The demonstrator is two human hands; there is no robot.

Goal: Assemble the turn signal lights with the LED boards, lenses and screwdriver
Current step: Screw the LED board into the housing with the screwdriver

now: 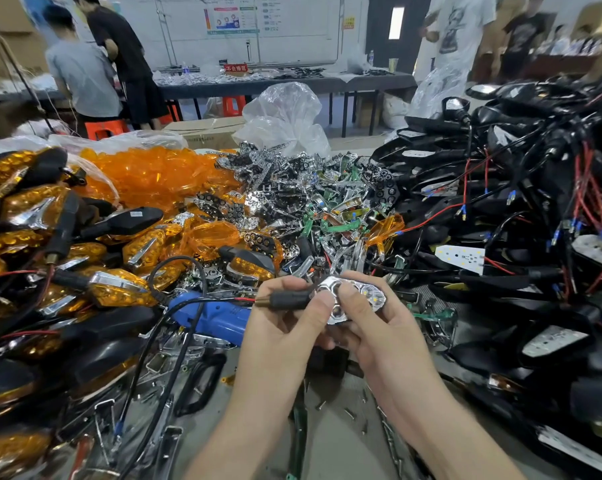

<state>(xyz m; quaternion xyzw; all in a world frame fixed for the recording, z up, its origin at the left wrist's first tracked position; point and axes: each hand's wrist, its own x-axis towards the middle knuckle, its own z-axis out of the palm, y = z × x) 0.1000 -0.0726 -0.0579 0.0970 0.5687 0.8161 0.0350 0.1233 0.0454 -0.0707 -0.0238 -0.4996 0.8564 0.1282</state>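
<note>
You hold the turn signal light [344, 301] above the table [341, 455], just in front of the middle heap. Its long axis runs left to right, close to level. The black stalk [289, 299] points left, and red and black wires trail off that end. The chrome face is turned up toward you.

Your left grip [285, 327] is curled round the stalk, thumb on the chrome face. Your right grip [372, 327] pinches the rounded right end, thumb on top and fingers below.

Room is tight. Bare table shows only as a narrow strip under your forearms, strewn with loose screws [350, 414]. Finished lights [33, 237] crowd the left side, chrome reflectors [292, 195] are heaped ahead, and black housings [517, 202] with tangled wires crowd the right. A white LED board [460, 258] lies at the edge of that right heap. The blue screwdriver [209, 315] lies just left of your left grip, its cord looping over it.

An open clear bag [95, 147] at the far left holds orange lenses [154, 174]. A second, crumpled clear bag [285, 112] stands behind the reflectors. You cannot tell what it contains.
</note>
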